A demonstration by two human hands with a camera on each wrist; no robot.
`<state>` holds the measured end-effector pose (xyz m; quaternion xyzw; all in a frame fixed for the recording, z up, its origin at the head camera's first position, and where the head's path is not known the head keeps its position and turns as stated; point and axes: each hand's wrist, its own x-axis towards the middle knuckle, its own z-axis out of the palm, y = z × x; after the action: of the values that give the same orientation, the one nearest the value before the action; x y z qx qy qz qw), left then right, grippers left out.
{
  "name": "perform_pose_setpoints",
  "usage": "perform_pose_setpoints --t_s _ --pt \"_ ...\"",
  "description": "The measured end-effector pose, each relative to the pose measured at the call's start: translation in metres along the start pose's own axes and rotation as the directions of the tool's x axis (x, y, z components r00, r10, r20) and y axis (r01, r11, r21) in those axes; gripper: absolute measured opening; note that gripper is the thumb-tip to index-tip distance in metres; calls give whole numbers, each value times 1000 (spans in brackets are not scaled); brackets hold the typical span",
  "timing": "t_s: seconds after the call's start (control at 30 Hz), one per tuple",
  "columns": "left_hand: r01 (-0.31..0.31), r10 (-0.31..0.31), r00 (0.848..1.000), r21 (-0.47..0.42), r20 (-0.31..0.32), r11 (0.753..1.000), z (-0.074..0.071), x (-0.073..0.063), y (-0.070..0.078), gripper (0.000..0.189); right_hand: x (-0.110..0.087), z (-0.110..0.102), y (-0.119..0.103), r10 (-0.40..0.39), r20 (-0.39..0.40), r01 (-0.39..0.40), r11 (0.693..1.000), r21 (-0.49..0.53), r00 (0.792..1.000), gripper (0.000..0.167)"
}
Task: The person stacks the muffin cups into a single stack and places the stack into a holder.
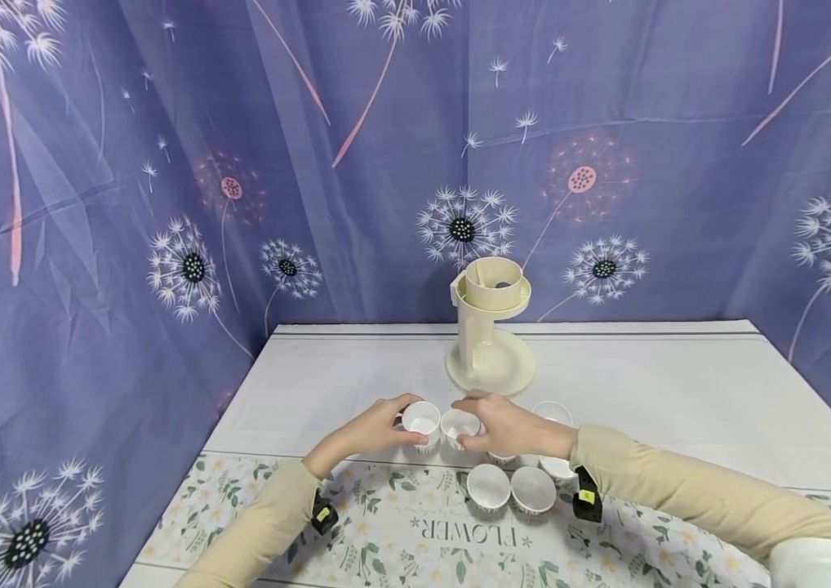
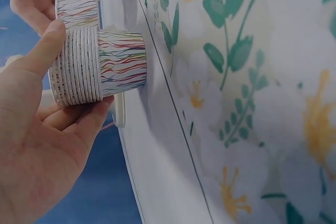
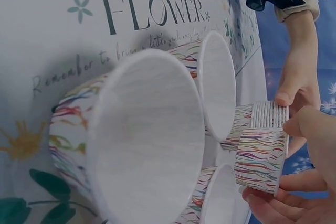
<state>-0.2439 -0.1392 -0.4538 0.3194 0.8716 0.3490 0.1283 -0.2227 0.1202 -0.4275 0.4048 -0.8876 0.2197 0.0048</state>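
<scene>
My left hand [image 1: 375,429] grips a nested stack of paper cups [image 2: 97,66] by its layered rims, thumb on the near side and fingers behind. The cups are white inside, with wavy coloured lines outside. Right beside the stack, a single paper cup [image 3: 261,158] is held between the thumb and fingers of my right hand [image 1: 507,425]. Both mouths face up in the head view. Close to my right hand, two more paper cups, a left one [image 1: 489,487] and a right one [image 1: 533,492], stand upright on the table. Several others behind them are partly hidden by my right hand and wrist.
A cream-coloured stand [image 1: 492,359] with a round base and a ring-shaped top stands behind the hands. The table [image 1: 357,359] has a white cover, with a floral "FLOWER" print [image 1: 386,531] along the front. A blue dandelion-patterned curtain [image 1: 386,229] hangs at the back and sides.
</scene>
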Motion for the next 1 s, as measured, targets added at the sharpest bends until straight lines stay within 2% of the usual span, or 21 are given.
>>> perform_pose_setpoints --t_s 0.2,0.33,0.53,0.7,1.0 --pt "-52 52 999 -46 9 998 0 -1 -2 68 0 -2 0 -15 -38 14 1000 -15 999 47" --pt "-80 81 997 -55 18 995 1 -1 -3 65 1 -3 1 -50 -85 47 998 -29 995 45" --pt "-98 99 995 -58 17 993 1 0 -4 58 4 -3 2 -99 -146 95 995 -31 984 39" --pt "-88 90 996 -71 15 994 1 0 -6 56 5 -3 3 -119 -171 114 993 -39 978 38" --pt "-92 93 996 -88 6 992 3 0 -7 57 8 -5 2 -97 -197 101 995 10 976 37"
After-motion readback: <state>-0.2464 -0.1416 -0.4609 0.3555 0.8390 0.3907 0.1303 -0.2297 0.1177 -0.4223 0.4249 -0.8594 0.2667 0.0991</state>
